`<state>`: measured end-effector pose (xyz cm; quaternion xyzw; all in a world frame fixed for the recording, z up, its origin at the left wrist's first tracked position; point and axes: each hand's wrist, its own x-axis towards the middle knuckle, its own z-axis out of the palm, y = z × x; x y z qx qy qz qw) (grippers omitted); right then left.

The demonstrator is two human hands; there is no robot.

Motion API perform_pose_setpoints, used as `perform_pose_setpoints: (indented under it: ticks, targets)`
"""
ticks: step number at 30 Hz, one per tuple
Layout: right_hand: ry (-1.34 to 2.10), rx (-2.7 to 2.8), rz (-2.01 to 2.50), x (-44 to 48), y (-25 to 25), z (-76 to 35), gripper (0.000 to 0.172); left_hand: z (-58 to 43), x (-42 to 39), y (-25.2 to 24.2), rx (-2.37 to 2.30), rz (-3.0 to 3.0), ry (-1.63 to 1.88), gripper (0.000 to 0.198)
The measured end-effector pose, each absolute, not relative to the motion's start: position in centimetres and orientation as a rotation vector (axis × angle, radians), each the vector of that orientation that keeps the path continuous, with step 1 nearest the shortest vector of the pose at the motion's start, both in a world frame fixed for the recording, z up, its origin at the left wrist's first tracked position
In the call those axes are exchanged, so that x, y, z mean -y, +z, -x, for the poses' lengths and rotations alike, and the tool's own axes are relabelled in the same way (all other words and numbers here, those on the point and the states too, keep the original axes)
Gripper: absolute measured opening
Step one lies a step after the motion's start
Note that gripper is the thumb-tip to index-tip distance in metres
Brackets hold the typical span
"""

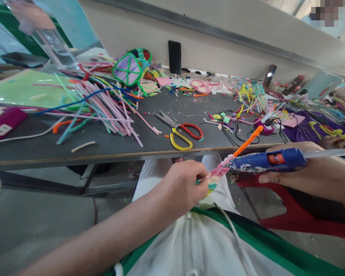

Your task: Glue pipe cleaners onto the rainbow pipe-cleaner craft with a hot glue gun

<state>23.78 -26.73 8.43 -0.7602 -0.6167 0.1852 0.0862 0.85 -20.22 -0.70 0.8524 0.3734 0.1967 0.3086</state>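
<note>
My left hand [186, 184] is closed around a small pipe cleaner piece [220, 168] in pink, teal and yellow, held above my lap. An orange pipe cleaner [248, 141] sticks out from its upper right end. My right hand [293, 172] grips a blue hot glue gun [255, 161], with a clear glue stick [330, 153] coming out of its back. The gun's nozzle end is at the pink part of the piece; whether it touches is hard to tell. White glue residue coats the gun's front.
Scissors [179, 132] with red and yellow handles lie near the table's front edge [126, 155]. A bundle of lilac pipe cleaners [106, 103] lies left. A black phone [174, 57] leans against the back panel. A red stool [293, 218] stands at lower right. Another person shows at top right.
</note>
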Motion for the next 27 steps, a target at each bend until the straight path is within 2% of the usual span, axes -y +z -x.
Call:
perform_pose_setpoints:
  ticks: [7, 15, 21, 27]
  targets:
    - [0.653, 1.819, 2.207, 27.0, 7.7, -23.8, 0.043, -0.7, 20.2, -0.7, -1.017, -2.238, 0.509, 0.015]
    - [0.641, 1.815, 2.232, 26.8, 7.5, -23.6, 0.034, -0.7, 20.1, -0.9, -0.993, -2.259, 0.524, 0.015]
    - [0.644, 1.85, 2.175, 26.6, 7.2, -23.5, 0.04, -0.8, 20.0, -0.9, -0.995, -2.256, 0.516, 0.014]
    - [0.824, 1.843, 2.183, 26.5, 7.4, -22.8, 0.042, -0.7, 20.0, -1.2, -1.002, -2.241, 0.518, 0.014]
